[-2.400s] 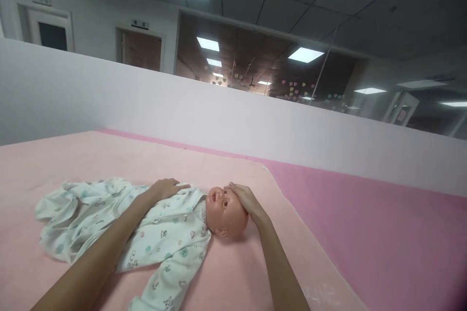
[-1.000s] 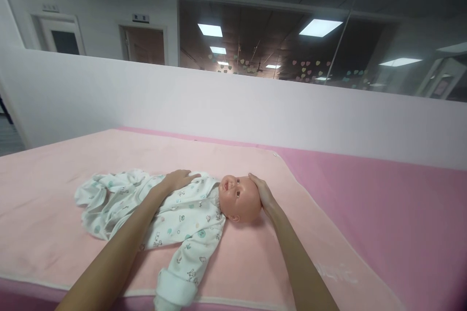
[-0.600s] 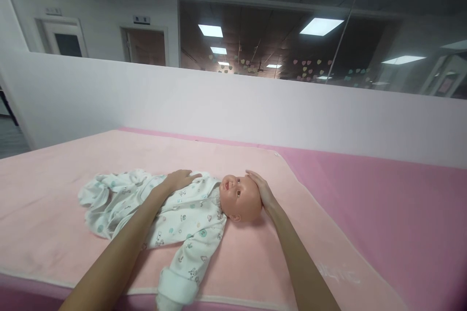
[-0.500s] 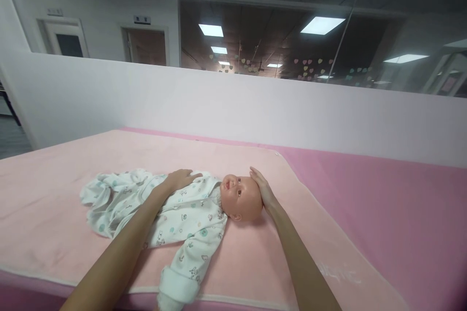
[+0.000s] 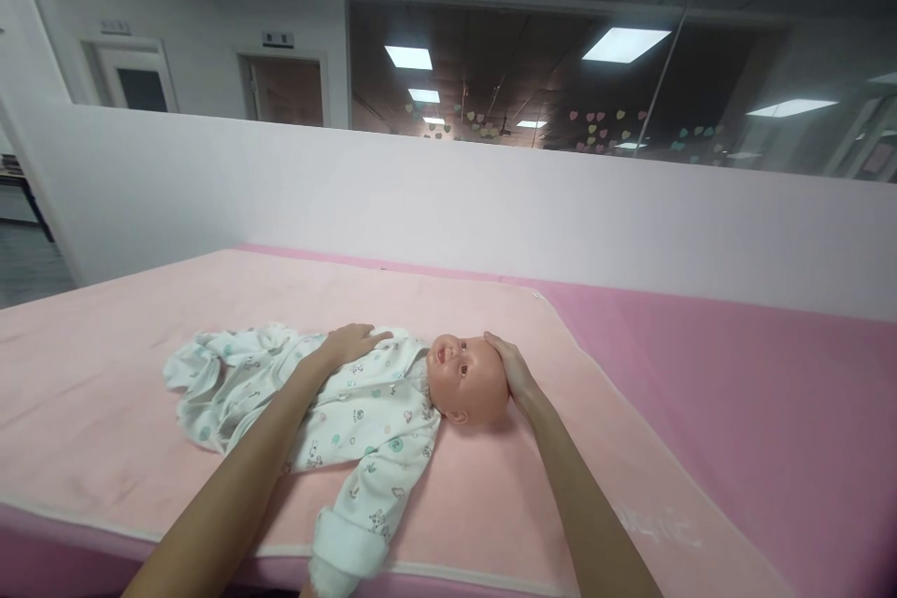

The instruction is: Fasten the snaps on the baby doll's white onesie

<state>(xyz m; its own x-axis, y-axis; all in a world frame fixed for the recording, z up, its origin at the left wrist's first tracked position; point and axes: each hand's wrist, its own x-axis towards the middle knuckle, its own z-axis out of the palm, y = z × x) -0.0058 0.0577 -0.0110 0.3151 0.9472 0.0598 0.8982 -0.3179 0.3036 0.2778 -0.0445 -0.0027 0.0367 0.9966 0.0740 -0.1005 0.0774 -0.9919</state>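
Note:
A baby doll (image 5: 468, 383) lies on its back, its head to the right and its legs to the left. It wears a white romper (image 5: 357, 420) with small green and grey prints, and one sleeve hangs toward the near edge. My left hand (image 5: 350, 343) rests flat on the doll's chest, fingers stretched out. Against the top of the doll's head lies my right hand (image 5: 511, 369), open, its fingers along the crown. Part of that palm is hidden behind the head. The doll's far arm is out of sight.
Under the doll spreads a peach-pink mat (image 5: 491, 505) with a pale border, over a darker pink surface (image 5: 701, 364). A low white partition (image 5: 434, 196) runs along the back. Beyond it are doors and a window with heart stickers.
The fingers of my right hand have settled lower onto the doll's head. My left hand stays on the chest. The whole view has shifted slightly.

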